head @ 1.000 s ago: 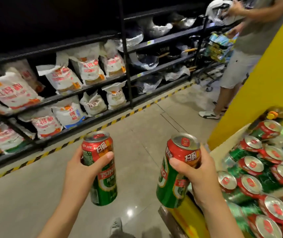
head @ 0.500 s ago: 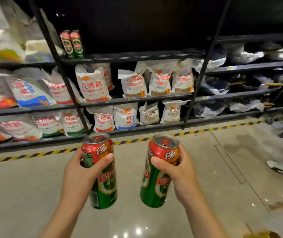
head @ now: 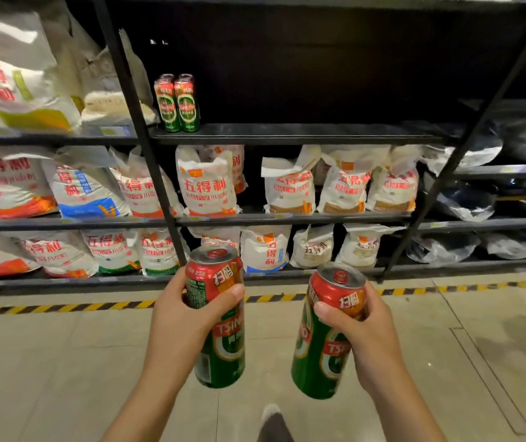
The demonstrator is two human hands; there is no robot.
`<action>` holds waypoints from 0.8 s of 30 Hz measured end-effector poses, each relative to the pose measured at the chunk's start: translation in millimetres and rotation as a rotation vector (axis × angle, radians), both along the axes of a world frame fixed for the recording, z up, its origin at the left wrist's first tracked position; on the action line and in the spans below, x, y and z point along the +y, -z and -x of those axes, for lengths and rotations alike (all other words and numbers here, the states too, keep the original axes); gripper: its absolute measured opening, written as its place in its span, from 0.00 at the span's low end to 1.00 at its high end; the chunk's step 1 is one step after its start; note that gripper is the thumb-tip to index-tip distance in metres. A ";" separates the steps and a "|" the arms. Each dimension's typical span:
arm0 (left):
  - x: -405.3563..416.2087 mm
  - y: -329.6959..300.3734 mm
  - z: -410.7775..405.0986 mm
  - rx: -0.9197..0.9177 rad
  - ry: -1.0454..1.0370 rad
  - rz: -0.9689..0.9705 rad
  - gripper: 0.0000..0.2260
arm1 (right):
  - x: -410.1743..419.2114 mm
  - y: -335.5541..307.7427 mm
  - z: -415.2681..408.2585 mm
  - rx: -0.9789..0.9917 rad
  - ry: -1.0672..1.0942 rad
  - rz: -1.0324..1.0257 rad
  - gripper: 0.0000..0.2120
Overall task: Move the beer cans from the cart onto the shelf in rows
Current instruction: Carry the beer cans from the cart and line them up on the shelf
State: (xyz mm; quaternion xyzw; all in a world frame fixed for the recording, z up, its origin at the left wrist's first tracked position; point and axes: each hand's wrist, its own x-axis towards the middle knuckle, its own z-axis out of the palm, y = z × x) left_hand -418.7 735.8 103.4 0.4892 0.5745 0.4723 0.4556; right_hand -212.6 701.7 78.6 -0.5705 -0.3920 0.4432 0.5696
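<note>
Step in hand: carrying two cans toward the shelf (head: 287,134); neither is placed yet. The cart is out of view.
Left grip (head: 178,317): I hold the left can (head: 215,314) upright, thumb across its red upper band, fingers wrapped round the back.
Right grip (head: 363,333): I hold the right can (head: 325,333), grasped near its top, base tilted toward the left can.
Cans relative to grips: each body hangs below my grasp, with the lid clear above the fingers. The two cans are near each other, not touching.
Shelved cans (head: 177,103): a small group stands upright at the left end of the shelf, just beside the upright post (head: 134,122). At least two rows deep, as far as I can tell.
Free space: the board runs bare to the right of the group.
Next move, my judgement: raise both cans to shelf level, level the right one, then set them down just right of the group, fronts in line.
Caution: flour bags (head: 207,183) fill the tier below; keep the cans above the board edge on approach.
</note>
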 end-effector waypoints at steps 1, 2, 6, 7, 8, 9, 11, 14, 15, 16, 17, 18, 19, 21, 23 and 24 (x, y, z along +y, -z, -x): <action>16.5 -0.7 -4.1 0.004 -0.002 0.001 0.19 | 19.9 1.0 -3.4 0.005 -0.008 -0.001 0.33; 32.5 -1.6 -7.3 0.006 -0.011 0.002 0.19 | 39.7 1.0 -6.3 0.010 -0.021 -0.004 0.33; 95.1 -10.0 -12.6 0.022 -0.074 0.002 0.21 | 117.0 -5.7 -12.9 0.000 -0.095 -0.003 0.35; 109.9 -11.3 -13.0 0.023 -0.099 0.002 0.21 | 135.2 -8.4 -13.5 -0.010 -0.122 -0.007 0.34; 124.2 -12.2 -12.9 0.020 -0.127 0.002 0.21 | 153.0 -11.2 -13.5 -0.018 -0.148 -0.012 0.33; 137.8 -12.1 -11.9 0.015 -0.153 0.004 0.21 | 170.2 -13.3 -13.1 -0.021 -0.168 -0.015 0.32; 161.8 -10.3 -8.8 0.011 -0.190 0.011 0.21 | 201.6 -15.6 -10.9 -0.029 -0.202 -0.020 0.32; 194.9 -5.5 -1.9 0.016 -0.223 0.011 0.24 | 244.2 -17.3 -5.4 -0.046 -0.251 -0.023 0.33; 206.9 -4.2 1.1 0.019 -0.233 0.012 0.26 | 258.2 -17.5 -3.3 -0.049 -0.261 -0.022 0.33; 219.9 -2.8 4.3 0.020 -0.242 0.014 0.27 | 271.9 -17.4 -1.1 -0.052 -0.268 -0.022 0.33; 233.5 -1.2 7.8 0.015 -0.250 0.014 0.26 | 285.3 -17.1 0.9 -0.052 -0.272 -0.021 0.34; 248.4 0.6 11.2 0.005 -0.257 0.014 0.23 | 299.1 -16.6 2.7 -0.051 -0.273 -0.020 0.34; 264.3 2.6 14.6 -0.005 -0.260 0.011 0.21 | 313.3 -15.5 4.1 -0.050 -0.270 -0.018 0.33; 299.8 6.9 21.4 -0.018 -0.257 0.006 0.18 | 343.0 -12.8 6.8 -0.046 -0.251 -0.003 0.33; 338.1 12.1 27.6 -0.027 -0.242 0.006 0.15 | 373.6 -9.8 9.5 -0.044 -0.224 0.016 0.33; 357.8 14.1 30.2 -0.032 -0.231 0.007 0.15 | 389.0 -9.3 11.5 -0.046 -0.205 0.027 0.34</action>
